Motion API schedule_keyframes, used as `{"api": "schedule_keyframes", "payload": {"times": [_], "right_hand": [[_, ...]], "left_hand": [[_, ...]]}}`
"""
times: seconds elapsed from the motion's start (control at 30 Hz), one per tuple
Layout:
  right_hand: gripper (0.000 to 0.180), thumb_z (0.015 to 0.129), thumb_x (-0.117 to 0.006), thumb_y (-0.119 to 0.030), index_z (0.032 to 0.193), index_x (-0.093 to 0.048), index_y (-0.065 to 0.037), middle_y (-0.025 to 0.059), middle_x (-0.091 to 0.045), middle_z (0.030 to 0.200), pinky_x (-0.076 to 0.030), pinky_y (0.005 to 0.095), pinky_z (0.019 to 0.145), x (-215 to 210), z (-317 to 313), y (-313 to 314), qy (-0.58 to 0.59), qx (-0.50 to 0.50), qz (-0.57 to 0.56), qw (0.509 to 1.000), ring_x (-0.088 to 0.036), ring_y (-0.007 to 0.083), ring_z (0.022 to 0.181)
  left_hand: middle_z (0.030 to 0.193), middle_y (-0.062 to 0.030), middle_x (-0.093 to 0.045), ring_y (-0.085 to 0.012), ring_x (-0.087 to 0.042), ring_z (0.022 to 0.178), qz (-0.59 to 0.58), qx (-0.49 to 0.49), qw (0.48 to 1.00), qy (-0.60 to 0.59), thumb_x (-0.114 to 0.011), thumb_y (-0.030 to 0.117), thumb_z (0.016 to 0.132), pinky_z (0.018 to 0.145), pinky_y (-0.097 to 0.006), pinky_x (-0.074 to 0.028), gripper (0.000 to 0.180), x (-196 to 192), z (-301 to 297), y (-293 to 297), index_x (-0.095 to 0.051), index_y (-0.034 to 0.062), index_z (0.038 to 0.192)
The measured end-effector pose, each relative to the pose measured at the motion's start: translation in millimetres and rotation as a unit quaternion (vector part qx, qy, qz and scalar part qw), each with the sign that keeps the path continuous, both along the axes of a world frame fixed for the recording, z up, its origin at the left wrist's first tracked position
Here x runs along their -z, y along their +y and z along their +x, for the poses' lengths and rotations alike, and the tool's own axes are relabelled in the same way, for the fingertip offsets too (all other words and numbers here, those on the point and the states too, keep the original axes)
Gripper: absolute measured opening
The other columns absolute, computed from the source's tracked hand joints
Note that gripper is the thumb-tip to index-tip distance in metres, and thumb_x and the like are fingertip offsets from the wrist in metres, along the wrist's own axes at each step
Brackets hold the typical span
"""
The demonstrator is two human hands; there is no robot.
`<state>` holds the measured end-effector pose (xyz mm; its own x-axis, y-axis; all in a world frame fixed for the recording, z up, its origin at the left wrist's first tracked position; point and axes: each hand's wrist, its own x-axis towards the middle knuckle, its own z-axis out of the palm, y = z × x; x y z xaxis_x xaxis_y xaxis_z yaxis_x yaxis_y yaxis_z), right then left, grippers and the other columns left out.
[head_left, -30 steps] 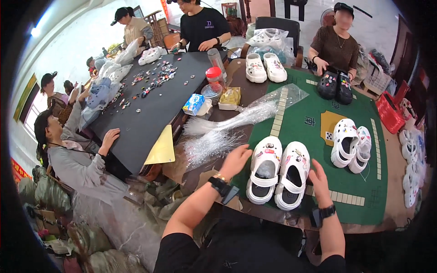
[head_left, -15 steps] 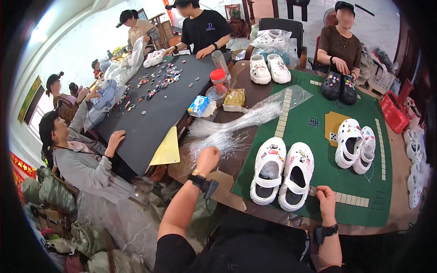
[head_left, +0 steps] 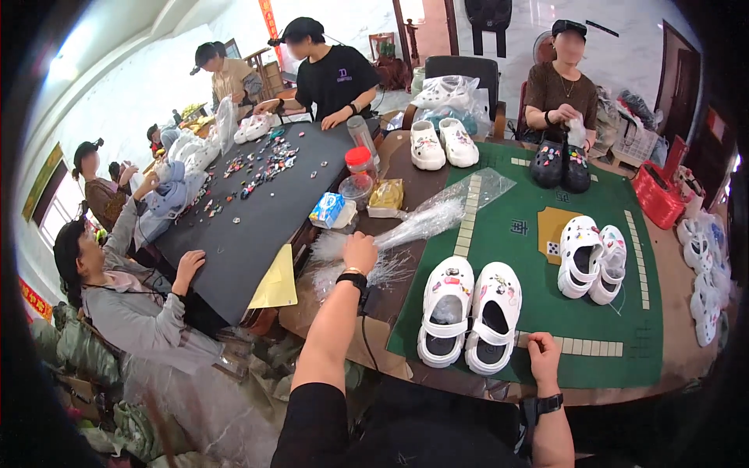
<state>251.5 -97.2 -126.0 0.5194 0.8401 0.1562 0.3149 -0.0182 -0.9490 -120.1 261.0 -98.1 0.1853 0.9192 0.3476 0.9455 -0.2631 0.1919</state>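
Landmark: the pair of white clogs (head_left: 470, 321), decorated with small charms, standing side by side on the green mat (head_left: 538, 257) at the near edge of the worktop (head_left: 421, 183).

- Left hand (head_left: 360, 252): up and to the left of the white clogs, just off the mat's left edge. Fingers closed around one end of a bundle of clear plastic bags (head_left: 437, 218); a dark watch sits on the wrist.
- Bundle of clear plastic bags: runs from the left hand up and to the right, above the white clogs, fanning out flat over the mat's upper left part. Loose clear wisps lie on the worktop just left of the clogs.
- Right hand (head_left: 542, 355): just right of the white clogs, resting on the near edge of the mat, near the right clog's heel but apart from it. Fingers curled loosely downward, holding nothing that shows.
- Second white pair (head_left: 591, 257): to the right of and beyond the landmark clogs, on the mat, one shoe leaning on the other.
- Black pair (head_left: 563, 165): at the far side of the mat, before a seated person in a brown top.
- Third white pair (head_left: 443, 143): far beyond the landmark clogs, on the bare brown worktop.
- Red-lidded jar (head_left: 358, 162), blue packet (head_left: 328, 210) and yellow packet (head_left: 387, 196): up and to the left of the clogs, beyond the left hand.
- Black sheet (head_left: 250, 210): far left of the clogs, scattered with small coloured charms.
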Motion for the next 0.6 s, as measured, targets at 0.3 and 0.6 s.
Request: {"api": "schedule_keyframes", "payload": {"times": [0.3,0.6], "right_hand": [[0.008,0.083,-0.061,0.000,0.089,-0.065,0.001,0.0061,-0.063,0.086,-0.047,0.0266,0.069,-7.5,-6.4,1.3,-0.045,-0.004,0.013,0.999,-0.059,0.0143,0.075],[0.007,0.083,-0.060,0.000,0.087,-0.065,0.002,0.0077,-0.064,0.086,-0.048,0.0279,0.072,-6.0,-5.3,2.1,-0.053,-0.002,0.016,0.998,-0.061,0.0163,0.078]], "left_hand": [[0.094,-0.0068,-0.064,-0.0299,-0.058,0.097,0.052,0.034,0.995,0.081,-0.065,0.022,0.079,0.080,-0.046,-0.048,0.015,1.6,-1.9,12.7,-0.074,0.0098,0.079],[0.088,-0.0072,-0.068,-0.0286,-0.062,0.092,0.046,0.025,0.998,0.035,-0.062,0.023,0.082,0.078,-0.046,-0.048,0.017,-27.0,-14.8,14.8,-0.074,0.0118,0.078]]}}
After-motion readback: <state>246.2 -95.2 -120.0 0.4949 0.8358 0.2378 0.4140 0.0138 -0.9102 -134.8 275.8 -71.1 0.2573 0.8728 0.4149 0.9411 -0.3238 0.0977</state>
